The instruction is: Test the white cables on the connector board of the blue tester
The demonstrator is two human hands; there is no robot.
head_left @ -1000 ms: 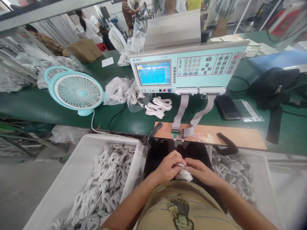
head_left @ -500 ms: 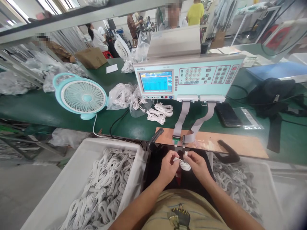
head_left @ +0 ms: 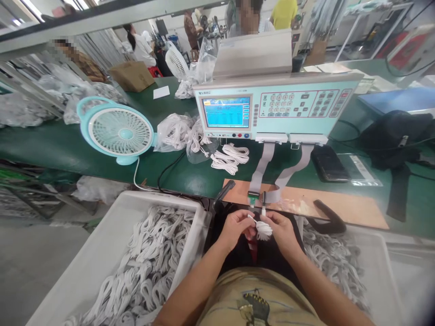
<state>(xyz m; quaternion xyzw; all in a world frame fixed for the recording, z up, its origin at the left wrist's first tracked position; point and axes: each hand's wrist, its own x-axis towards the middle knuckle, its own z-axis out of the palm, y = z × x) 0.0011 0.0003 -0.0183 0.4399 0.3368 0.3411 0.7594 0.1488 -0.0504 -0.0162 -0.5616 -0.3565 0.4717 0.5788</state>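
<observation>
My left hand (head_left: 235,227) and my right hand (head_left: 282,231) together hold a small coiled white cable (head_left: 262,230) just below the bench edge. Each hand pinches one plug end of it, and the right end points up at the connectors (head_left: 257,198) on two grey ribbon cables (head_left: 262,164). Those ribbons hang from a pale blue cable tester (head_left: 272,108) with a lit screen (head_left: 225,112). The connectors rest on a brown board (head_left: 340,202).
A white bin (head_left: 112,253) full of coiled white cables stands at my left, and another bin (head_left: 340,267) is at my right. On the green bench are a blue fan (head_left: 117,131), bagged cables (head_left: 176,131), loose coils (head_left: 229,158), a black phone (head_left: 329,163) and a black bag (head_left: 390,131). Other people work behind.
Both hands have risen from my lap toward the ribbon connectors, carrying the coiled cable. The plug ends are now pulled free of the coil.
</observation>
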